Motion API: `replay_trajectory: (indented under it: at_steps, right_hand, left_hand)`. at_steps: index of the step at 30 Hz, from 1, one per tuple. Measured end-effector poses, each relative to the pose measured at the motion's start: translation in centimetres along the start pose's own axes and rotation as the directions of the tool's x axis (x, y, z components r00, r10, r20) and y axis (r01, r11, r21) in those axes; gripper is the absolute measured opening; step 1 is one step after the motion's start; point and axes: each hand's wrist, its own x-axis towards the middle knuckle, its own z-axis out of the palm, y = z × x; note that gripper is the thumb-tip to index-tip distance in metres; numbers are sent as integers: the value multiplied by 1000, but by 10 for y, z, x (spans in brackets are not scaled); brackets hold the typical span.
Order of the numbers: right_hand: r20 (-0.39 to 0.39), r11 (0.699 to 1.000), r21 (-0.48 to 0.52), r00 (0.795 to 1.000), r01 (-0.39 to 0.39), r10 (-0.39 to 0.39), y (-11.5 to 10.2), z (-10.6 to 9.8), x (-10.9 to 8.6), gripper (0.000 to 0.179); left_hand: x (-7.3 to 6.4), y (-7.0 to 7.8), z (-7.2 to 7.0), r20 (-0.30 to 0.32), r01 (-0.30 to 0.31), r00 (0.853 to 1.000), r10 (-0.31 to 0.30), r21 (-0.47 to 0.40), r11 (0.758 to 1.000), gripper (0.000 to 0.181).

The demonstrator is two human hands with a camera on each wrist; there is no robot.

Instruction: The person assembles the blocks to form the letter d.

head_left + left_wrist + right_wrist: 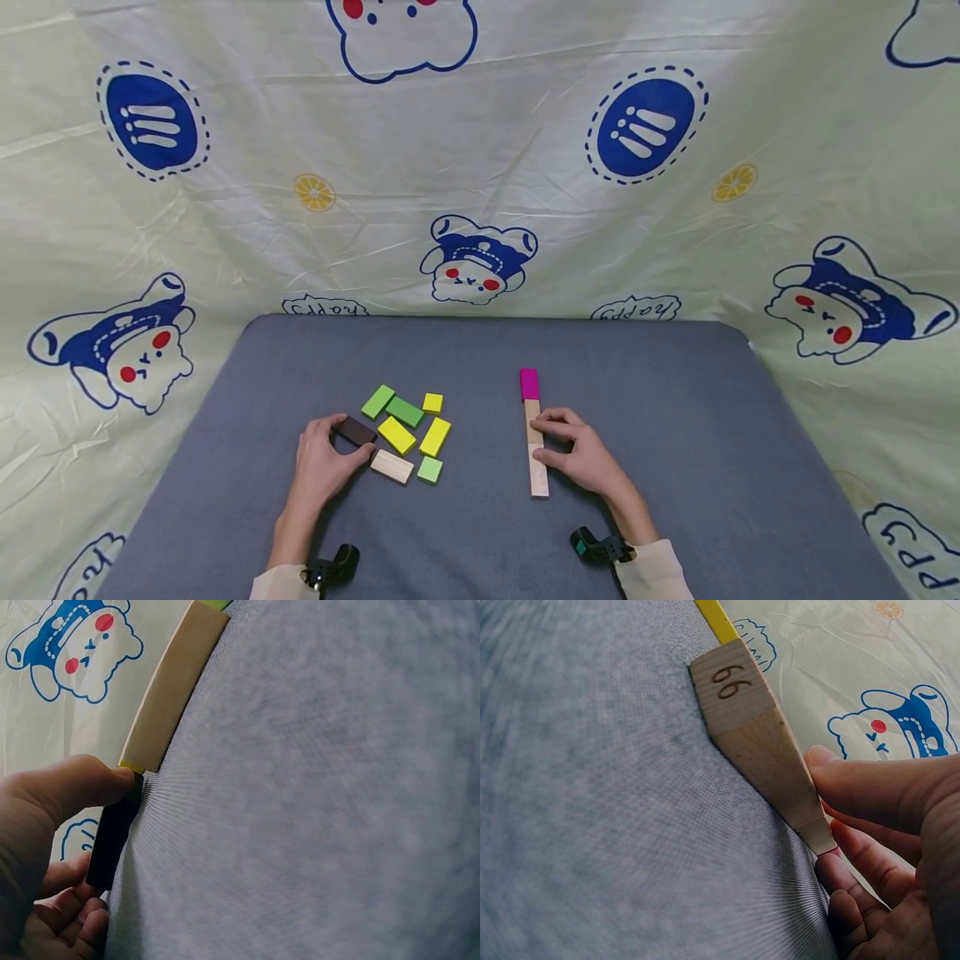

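On the left, my left hand (326, 460) grips a black block (355, 431) by its ends, thumb at the near end and fingers at the far end. The left wrist view shows that black block (116, 832) on edge beside a plain wooden block (176, 686). My right hand (581, 450) touches two plain wooden blocks standing end to end. Its index finger lies on the farther wooden block (533, 411), its thumb on the nearer wooden block (538, 482). A magenta block (529, 384) continues the row at the far end. The nearer block's end (731, 686) bears the number 66.
Several loose blocks lie right of my left hand: green (406, 412), yellow (435, 437), a small light green one (430, 469) and a plain wooden one (392, 467). A grey cloth (675, 400) covers the table. A printed curtain (375, 150) hangs behind and at both sides.
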Motion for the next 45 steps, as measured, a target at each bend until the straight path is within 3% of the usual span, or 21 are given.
replay_trajectory:
  at_steps: [12, 18, 26, 32, 45]
  right_hand:
    - [-5, 1000, -5, 1000, 0, 0, 0, 1, 0, 46]
    - [-9, 1000, -10, 1000, 3, -4, -1, 1, 0, 46]
    - [-16, 1000, -7, 1000, 22, -22, 0, 1, 0, 44]
    - [-13, 1000, -6, 1000, 13, -13, 2, 2, 0, 44]
    - [-8, 1000, -4, 1000, 6, -6, 0, 1, 0, 45]
  left_hand:
    - [0, 0, 0, -8, 10, 1000, -11, -24, 1000, 67]
    - [6, 7, -1, -10, -31, 999, 30, -49, 998, 66]
    - [19, 27, -4, -2, -102, 995, 102, -68, 992, 67]
    - [28, 46, 3, -20, -203, 979, 202, -83, 976, 64]
    - [41, 88, 25, 83, -310, 943, 321, -126, 942, 65]
